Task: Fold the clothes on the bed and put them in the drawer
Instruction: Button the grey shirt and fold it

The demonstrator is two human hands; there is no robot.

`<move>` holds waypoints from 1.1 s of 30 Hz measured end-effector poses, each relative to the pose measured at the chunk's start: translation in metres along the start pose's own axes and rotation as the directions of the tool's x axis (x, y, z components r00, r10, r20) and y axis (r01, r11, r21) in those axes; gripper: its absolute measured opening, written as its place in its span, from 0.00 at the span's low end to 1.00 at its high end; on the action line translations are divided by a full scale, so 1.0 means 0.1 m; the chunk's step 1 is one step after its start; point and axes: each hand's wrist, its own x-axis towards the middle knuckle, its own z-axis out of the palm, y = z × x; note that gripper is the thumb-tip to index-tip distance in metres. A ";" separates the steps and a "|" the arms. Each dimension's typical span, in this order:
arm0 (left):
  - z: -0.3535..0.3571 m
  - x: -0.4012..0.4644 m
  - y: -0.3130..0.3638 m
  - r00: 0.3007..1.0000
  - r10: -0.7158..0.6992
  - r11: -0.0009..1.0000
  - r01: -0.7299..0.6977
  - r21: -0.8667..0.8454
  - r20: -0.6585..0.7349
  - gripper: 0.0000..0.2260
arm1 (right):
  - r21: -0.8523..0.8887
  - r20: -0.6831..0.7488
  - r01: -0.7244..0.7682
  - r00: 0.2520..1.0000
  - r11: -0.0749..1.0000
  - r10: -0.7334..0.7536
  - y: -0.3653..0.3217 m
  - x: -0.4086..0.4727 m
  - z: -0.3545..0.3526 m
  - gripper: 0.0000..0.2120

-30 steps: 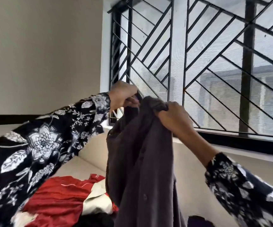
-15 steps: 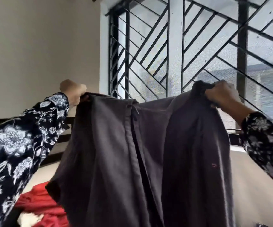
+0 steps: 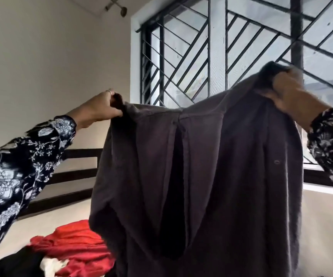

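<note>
I hold a dark grey button shirt [image 3: 231,166] up in the air, spread wide in front of the window. My left hand [image 3: 99,109] pinches its left shoulder. My right hand [image 3: 289,94] grips the right shoulder, a bit higher. The shirt hangs open down its front, its lower part running out of the frame. Below it on the bed [image 3: 41,222] lies a pile with a red garment [image 3: 77,242], a black one [image 3: 17,264] and a white piece [image 3: 51,265]. No drawer is in view.
A barred window [image 3: 201,56] fills the wall behind the shirt. A plain wall [image 3: 51,56] stands to the left, with the bed's dark headboard rails [image 3: 77,166] under it. A wall lamp [image 3: 119,9] sits near the ceiling.
My hands went from close together on the bunched shirt to far apart, spreading it open. The view has tilted upward and the shirt front has gaped wider.
</note>
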 end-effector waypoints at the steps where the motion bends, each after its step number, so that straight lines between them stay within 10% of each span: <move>1: 0.00 -0.01 -0.02 0.997 0.030 0.993 -0.022 0.119 -0.066 0.13 | -0.098 0.000 0.083 0.996 0.992 -0.084 0.01 0.12 -0.01 0.12; 6: 0.15 -0.15 -0.07 0.936 0.136 0.919 0.004 0.395 -0.325 0.11 | -0.539 0.142 0.391 0.915 0.746 -0.377 -0.30 -0.04 -0.03 0.10; 12: 0.43 -0.24 0.13 0.860 -0.170 0.984 0.126 -0.124 -0.481 0.09 | -0.549 0.018 0.456 0.844 0.700 -0.536 -0.24 -0.02 -0.25 0.13; 23: -0.51 -0.21 0.92 0.684 0.477 0.751 0.007 0.660 -0.551 0.17 | -0.610 -0.098 0.548 0.665 0.573 -0.740 -0.81 0.04 -0.64 0.19; 30: -1.23 -0.02 1.44 0.596 0.596 0.662 0.014 0.749 -0.538 0.15 | -0.621 -0.194 0.552 0.580 0.556 -0.791 -1.26 0.36 -0.70 0.17; 33: -1.40 0.16 1.47 0.672 0.549 0.716 -0.070 0.695 -0.497 0.15 | -0.651 -0.156 0.522 0.619 0.551 -0.770 -1.34 0.51 -0.63 0.16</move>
